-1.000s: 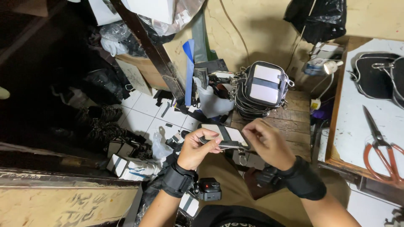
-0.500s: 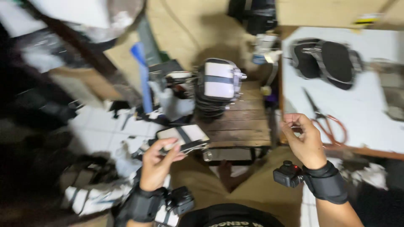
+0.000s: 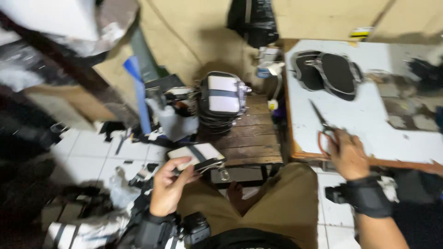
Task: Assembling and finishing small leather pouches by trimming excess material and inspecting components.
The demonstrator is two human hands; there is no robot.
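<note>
Right of frame, the white surface [image 3: 369,124] carries two dark pouch panels [image 3: 330,71] at its upper part and orange-handled scissors [image 3: 323,127] at its near edge; at centre a wooden bench [image 3: 251,138] bears a stack of finished grey-and-white pouches [image 3: 221,99], so several pieces look done; lower centre-left, the left hand [image 3: 168,186] has its grip closed around a small white pouch [image 3: 194,157] with a dark strip and a dangling metal clip, held over the lap; lower right, the right hand [image 3: 346,154] lies on the scissor handles, its grip curling about them though not lifted; trimming of this pouch seems not yet begun.
</note>
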